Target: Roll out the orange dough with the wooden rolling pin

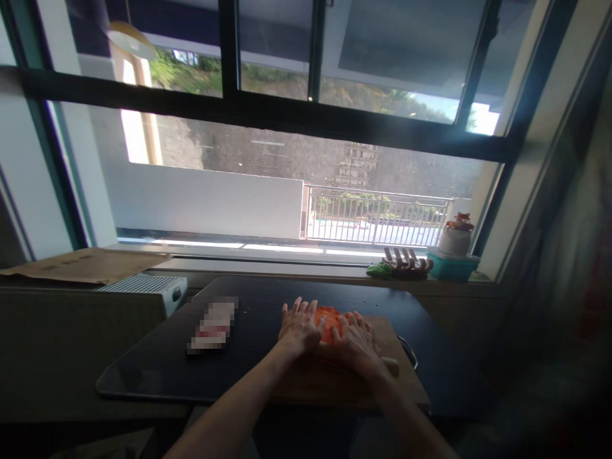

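Observation:
A flat orange sheet, looking like dough [329,324], lies on a wooden cutting board [382,335]. Across the board, under my palms or wrists, runs a wooden rolling pin; its right end [391,366] sticks out beside my right wrist. My left hand [302,326] lies flat over the left side of the orange dough, fingers stretched forward. Over the right side rests my right hand [354,336], its fingers spread the same way. Both thumbs point inward, with the dough showing between them. The middle of the rolling pin is mostly hidden by my hands.
The board sits on a dark table [157,363] and has a metal handle [408,352] at its right. A blurred-out phone-like item [213,326] lies to the left. On the windowsill stand a teal box [453,264] and a dark rack [407,262]. A white heater [169,294] adjoins the table.

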The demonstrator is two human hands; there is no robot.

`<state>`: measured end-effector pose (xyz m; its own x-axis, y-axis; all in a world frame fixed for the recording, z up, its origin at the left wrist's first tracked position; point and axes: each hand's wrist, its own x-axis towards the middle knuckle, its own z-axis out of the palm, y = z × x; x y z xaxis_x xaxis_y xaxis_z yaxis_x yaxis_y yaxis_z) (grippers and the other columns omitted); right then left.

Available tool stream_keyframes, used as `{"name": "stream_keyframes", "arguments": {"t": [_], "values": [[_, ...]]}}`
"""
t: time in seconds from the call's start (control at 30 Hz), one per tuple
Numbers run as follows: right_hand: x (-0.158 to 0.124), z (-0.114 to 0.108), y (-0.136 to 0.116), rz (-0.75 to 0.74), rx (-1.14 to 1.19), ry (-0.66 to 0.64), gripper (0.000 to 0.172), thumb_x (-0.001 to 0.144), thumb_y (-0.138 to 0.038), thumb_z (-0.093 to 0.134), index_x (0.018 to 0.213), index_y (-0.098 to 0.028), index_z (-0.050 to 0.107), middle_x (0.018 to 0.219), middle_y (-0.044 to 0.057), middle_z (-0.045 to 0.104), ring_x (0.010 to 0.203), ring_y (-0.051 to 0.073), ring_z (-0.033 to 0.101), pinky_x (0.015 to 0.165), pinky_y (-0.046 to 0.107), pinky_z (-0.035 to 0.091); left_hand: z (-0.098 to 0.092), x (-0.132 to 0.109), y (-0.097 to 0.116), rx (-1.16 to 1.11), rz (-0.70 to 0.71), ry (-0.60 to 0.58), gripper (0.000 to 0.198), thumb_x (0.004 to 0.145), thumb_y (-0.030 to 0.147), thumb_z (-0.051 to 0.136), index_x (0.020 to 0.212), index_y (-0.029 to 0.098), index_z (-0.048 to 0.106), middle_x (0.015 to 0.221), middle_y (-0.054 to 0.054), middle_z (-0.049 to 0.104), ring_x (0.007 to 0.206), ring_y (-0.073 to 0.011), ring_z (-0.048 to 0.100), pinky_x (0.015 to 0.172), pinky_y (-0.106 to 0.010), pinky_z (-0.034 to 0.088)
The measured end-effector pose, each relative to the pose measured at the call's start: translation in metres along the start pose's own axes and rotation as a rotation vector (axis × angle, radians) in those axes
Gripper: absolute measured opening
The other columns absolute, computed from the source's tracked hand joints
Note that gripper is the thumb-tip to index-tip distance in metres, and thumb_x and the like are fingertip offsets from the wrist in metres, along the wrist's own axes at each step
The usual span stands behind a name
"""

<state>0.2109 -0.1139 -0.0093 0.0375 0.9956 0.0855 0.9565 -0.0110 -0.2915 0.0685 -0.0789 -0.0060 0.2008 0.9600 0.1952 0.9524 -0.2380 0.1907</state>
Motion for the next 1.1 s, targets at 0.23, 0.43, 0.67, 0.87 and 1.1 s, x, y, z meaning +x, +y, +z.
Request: {"name": "stream_keyframes", "arguments": {"t": [0.23,0.43,0.67,0.87,1.1], "values": [[0.018,0.001,0.006,0.022,0.022,-0.023,0.052,0.095,-0.042,0.031,0.139,-0.019,0.048,0.148,0.010,0.039,0.141,0.027,0.023,0.113,0.046,0.019,0.003,0.015,0.000,-0.003,0.006,0.001,0.064,0.092,0.051,0.021,0.143,0.017,0.038,0.147,-0.011,0.044,0.143,-0.0288,0.023,0.115,-0.057,0.014],[-0.007,0.006,0.000,-0.010,0.006,0.065,0.048,0.094,-0.042,0.035,0.132,-0.020,0.055,0.146,0.009,0.042,0.138,0.029,0.027,0.113,0.044,0.019,0.000,-0.009,-0.002,0.008,0.007,0.014,0.064,0.091,0.052,0.022,0.143,0.019,0.040,0.146,-0.011,0.045,0.142,-0.0285,0.024,0.116,-0.054,0.014],[-0.012,0.004,-0.004,-0.019,-0.030,0.046,0.048,0.094,-0.042,0.033,0.131,-0.021,0.056,0.146,0.009,0.042,0.140,0.029,0.025,0.113,0.045,0.019,-0.001,-0.016,-0.002,-0.009,-0.004,0.011,0.064,0.091,0.053,0.021,0.142,0.021,0.041,0.146,-0.010,0.046,0.142,-0.0287,0.025,0.115,-0.054,0.016],[0.012,-0.005,0.001,0.020,0.013,-0.008,0.051,0.094,-0.041,0.031,0.136,-0.020,0.051,0.146,0.010,0.041,0.139,0.028,0.026,0.112,0.046,0.020,0.002,0.012,0.000,-0.029,-0.011,0.036,0.063,0.091,0.051,0.023,0.141,0.019,0.040,0.144,-0.011,0.047,0.142,-0.0296,0.026,0.114,-0.056,0.016],[0.013,0.001,0.003,0.016,0.024,0.005,0.051,0.095,-0.042,0.029,0.136,-0.021,0.050,0.148,0.010,0.039,0.140,0.027,0.024,0.111,0.045,0.020,0.003,0.005,-0.001,-0.028,0.036,0.170,0.056,0.093,0.044,0.026,0.138,0.017,0.043,0.140,-0.010,0.052,0.140,-0.0269,0.029,0.117,-0.051,0.014]]}}
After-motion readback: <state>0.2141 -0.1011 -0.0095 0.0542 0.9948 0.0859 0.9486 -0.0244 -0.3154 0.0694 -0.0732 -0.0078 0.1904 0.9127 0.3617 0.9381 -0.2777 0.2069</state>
